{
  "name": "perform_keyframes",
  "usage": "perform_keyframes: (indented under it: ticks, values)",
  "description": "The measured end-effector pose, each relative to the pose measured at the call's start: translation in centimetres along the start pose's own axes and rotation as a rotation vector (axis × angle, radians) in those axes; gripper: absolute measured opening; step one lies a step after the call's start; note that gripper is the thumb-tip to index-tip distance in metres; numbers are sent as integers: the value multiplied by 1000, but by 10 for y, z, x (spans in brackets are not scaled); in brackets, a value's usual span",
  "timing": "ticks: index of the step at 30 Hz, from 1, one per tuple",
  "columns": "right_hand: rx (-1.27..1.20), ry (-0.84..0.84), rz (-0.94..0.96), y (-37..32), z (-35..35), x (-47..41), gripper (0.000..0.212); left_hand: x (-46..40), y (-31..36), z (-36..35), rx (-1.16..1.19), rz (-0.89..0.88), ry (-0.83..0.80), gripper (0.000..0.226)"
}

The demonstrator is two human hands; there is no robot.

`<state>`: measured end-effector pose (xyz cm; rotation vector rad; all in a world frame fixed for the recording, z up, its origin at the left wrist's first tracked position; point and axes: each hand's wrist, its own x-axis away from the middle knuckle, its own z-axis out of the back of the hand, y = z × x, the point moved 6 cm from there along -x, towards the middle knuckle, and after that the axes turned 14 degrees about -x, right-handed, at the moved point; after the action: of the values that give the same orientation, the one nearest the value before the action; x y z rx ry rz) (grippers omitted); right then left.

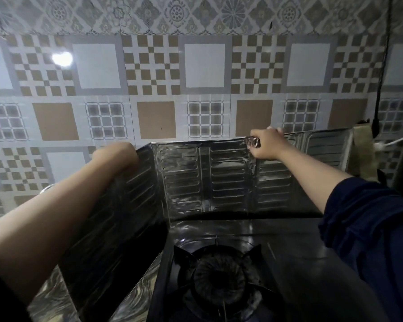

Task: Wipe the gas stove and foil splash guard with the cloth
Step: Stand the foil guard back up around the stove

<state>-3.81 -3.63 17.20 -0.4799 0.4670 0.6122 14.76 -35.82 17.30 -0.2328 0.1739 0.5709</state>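
The foil splash guard (226, 177) stands folded around the back and left of the black gas stove (296, 256), whose burner (219, 280) is at the bottom centre. My left hand (115, 156) is hooked over the top edge of the guard's left panel, its fingers hidden behind the foil. My right hand (265, 144) grips the top edge of the back panel, where a crumpled bit of foil shows by the thumb. No cloth is in view.
A patterned tiled wall (156, 119) rises right behind the guard. A black cord (382, 89) hangs at the right, above a beige object (364, 154) beside the guard's right end. The marbled countertop (49, 300) shows at the lower left.
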Motion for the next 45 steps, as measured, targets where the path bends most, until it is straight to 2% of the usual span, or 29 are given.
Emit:
perform_keyframes:
  ticks: [2,4,6,11,16,22,29,38,42,45]
  values:
    - [16,-14,-19,4,-12,7,14,4,9,-8,5,-12,-14,6]
    - [0,-2,-36,10,-19,14,14,11,18,-12,-15,-23,-20,13]
    - [-22,-15,-51,17,-23,20,6,18,24,-11,-41,-36,-22,14]
    - [-6,-49,-91,29,-28,30,13,26,38,-2,-83,-61,5,24]
    - [39,114,-29,27,-10,28,20,26,42,13,-32,-55,102,21]
    - [67,228,38,11,-8,31,21,26,41,8,-10,-36,105,24]
    - [23,62,2,21,-56,43,20,37,42,-38,66,-26,-37,24]
    - [31,-38,-76,33,-71,26,18,28,51,-54,139,-23,-96,22]
    - [-2,-198,-141,38,-97,29,16,23,52,-74,92,-29,-185,29]
    - [22,-183,-135,40,-115,33,13,19,50,-87,108,-24,-211,27]
